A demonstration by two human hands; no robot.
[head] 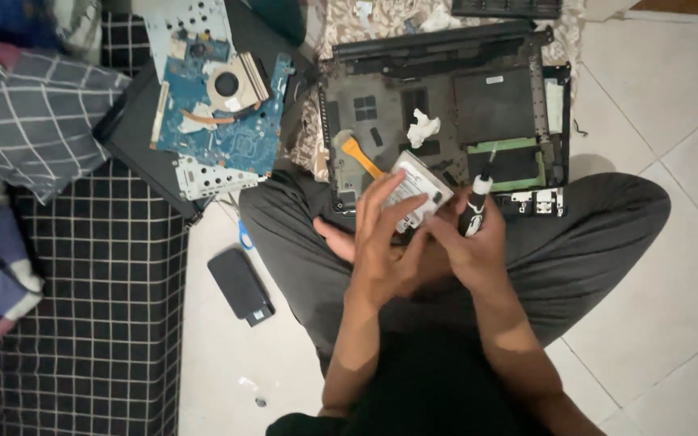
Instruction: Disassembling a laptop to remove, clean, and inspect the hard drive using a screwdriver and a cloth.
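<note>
I sit cross-legged on the floor with an opened black laptop base (446, 97) in front of my knees. My left hand (381, 238) holds a silver hard drive (420, 187) from below, fingers spread along its side. My right hand (466, 250) grips a black and white screwdriver (476, 202) upright beside the drive, tip pointing up. A yellow pry tool (359, 153) and a crumpled white tissue (423, 127) lie inside the laptop base.
A blue circuit board with a fan (220, 105) rests on a black panel at the upper left. A small black rectangular block (240, 284) lies on the white floor tiles (656, 323). A black checked mattress (98, 307) and a grey checked pillow (26, 113) fill the left side.
</note>
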